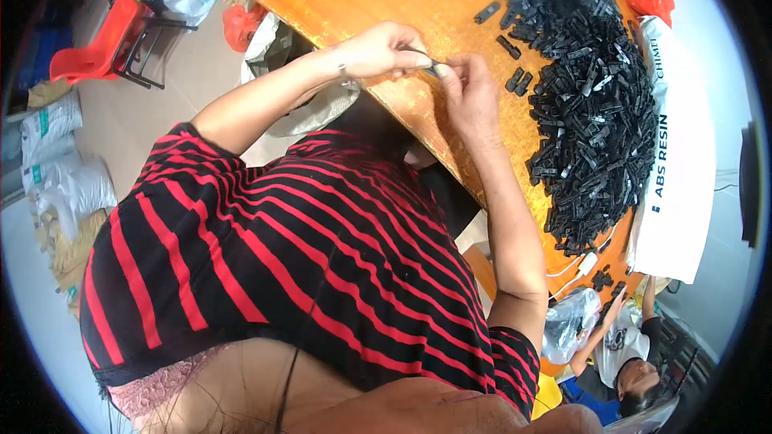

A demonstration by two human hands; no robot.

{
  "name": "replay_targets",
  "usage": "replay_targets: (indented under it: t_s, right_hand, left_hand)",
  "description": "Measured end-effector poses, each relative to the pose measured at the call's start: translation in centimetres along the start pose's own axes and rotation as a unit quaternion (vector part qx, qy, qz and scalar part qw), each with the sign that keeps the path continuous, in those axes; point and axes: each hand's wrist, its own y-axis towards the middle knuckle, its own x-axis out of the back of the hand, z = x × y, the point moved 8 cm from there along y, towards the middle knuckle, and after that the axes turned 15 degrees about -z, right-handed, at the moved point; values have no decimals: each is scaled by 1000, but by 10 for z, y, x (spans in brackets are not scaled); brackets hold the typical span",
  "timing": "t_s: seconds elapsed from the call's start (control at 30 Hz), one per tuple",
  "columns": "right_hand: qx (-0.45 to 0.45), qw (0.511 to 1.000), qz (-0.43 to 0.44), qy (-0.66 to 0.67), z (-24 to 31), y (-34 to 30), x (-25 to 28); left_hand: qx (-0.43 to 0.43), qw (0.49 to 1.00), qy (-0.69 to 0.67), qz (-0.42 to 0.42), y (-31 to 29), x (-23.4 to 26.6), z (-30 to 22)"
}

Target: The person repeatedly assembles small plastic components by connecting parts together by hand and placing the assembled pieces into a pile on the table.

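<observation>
My left hand (384, 50) and my right hand (473, 104) meet over the near edge of the orange wooden table (378, 12). Between their fingertips is a small, dark, narrow piece (434, 67), pinched from both sides. My fingers cover most of it, so its exact kind cannot be made out. To the right of my hands lies a large heap of small black plastic parts (595, 128). Several of the same parts lie loose at the heap's left side, among them a single black part (508, 47) near my right hand.
A white printed sack (675, 153) lies along the heap's right side, with a red plastic bag (650, 0) beyond. An open woven sack (318, 112) stands below the table edge. At lower right, another person (627, 350) sits near a clear plastic bag (571, 325). A red chair (100, 44) is at left.
</observation>
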Motion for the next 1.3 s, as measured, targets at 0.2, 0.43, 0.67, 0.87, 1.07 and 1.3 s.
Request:
replay_targets:
  t_s: [0.2,0.43,0.67,0.87,1.07,1.3]
  right_hand:
    - [-44,981,168,91,16,-20,-40]
    - [-13,997,4,-74,-28,46,23]
    - [-18,949,-37,-314,-63,99,40]
    - [27,941,-18,-338,-55,91,28]
    - [131,946,18,-296,-44,65,14]
    - [216,954,83,-193,-1,34,-6]
  left_hand:
    - [36,998,37,-33,-67,59,-10]
    - [-63,972,200,-102,-54,127,-15]
    - [-372,827,363,-215,72,-6,-80]
    - [-392,811,379,-212,132,-36,-62]
    - [-396,851,262,-226,123,-20,-55]
    - [-6,966,-217,-141,104,27,3]
